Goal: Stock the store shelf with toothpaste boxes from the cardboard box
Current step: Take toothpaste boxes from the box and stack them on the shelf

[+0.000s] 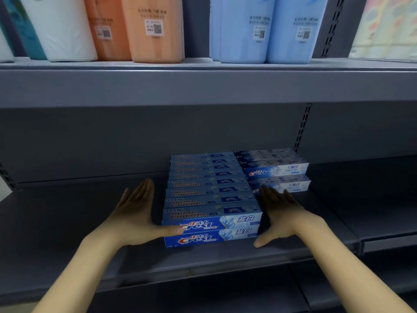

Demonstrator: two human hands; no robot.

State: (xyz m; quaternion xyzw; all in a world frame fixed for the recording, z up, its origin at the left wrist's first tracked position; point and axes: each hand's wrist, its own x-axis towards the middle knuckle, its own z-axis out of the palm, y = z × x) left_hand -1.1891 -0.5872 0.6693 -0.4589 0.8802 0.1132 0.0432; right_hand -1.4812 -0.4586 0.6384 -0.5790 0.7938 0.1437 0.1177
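Note:
Several blue toothpaste boxes (212,199) lie stacked two high in a row running front to back on the grey shelf (67,222). Behind them to the right sits a smaller stack of paler blue-white toothpaste boxes (277,169). My left hand (135,213) stands flat against the left end of the blue stack, fingers straight, thumb touching the front box. My right hand (282,215) lies flat against the right end, fingers straight, thumb down on the shelf. The cardboard box is out of sight.
The upper shelf (203,86) overhangs closely and carries white (61,28), orange (155,28) and blue packs (266,28). A slotted upright (302,129) divides the back panel. A separate shelf section (372,211) lies to the right.

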